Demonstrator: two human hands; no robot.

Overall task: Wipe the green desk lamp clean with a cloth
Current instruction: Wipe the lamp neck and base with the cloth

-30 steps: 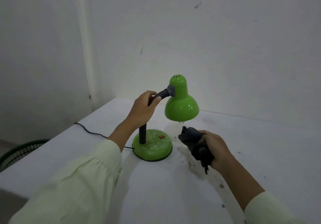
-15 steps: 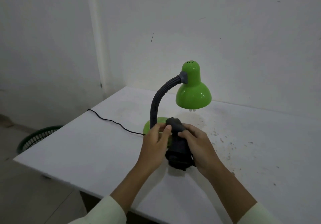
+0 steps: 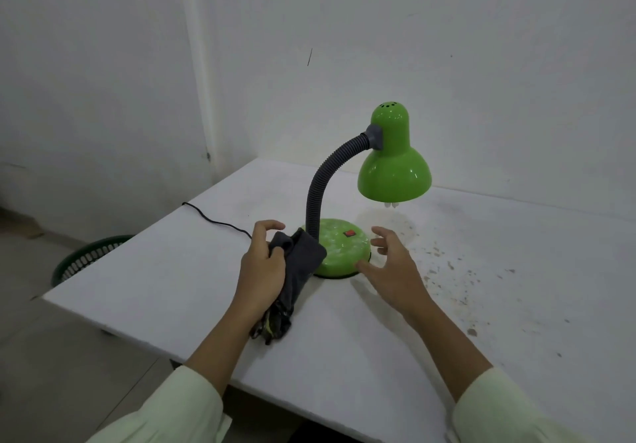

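Observation:
The green desk lamp (image 3: 394, 167) stands on the white table (image 3: 481, 305), with a grey flexible neck and a round green base (image 3: 340, 246) smeared with pale dust around a red switch. My left hand (image 3: 263, 269) grips a dark grey cloth (image 3: 299, 263) whose upper end lies against the left side of the base, by the neck's foot. The cloth's lower end trails toward me on the table. My right hand (image 3: 390, 263) hovers open just right of the base, fingers spread, thumb close to the base rim.
A black power cord (image 3: 213, 219) runs from the lamp to the table's left edge. Dark crumbs and dust (image 3: 447, 270) are scattered on the table right of the lamp. A green basket (image 3: 89, 257) stands on the floor to the left. White walls close in behind.
The cloth has passed from my right hand to my left hand. My right hand has let go and moved to the right of the base, which is now uncovered.

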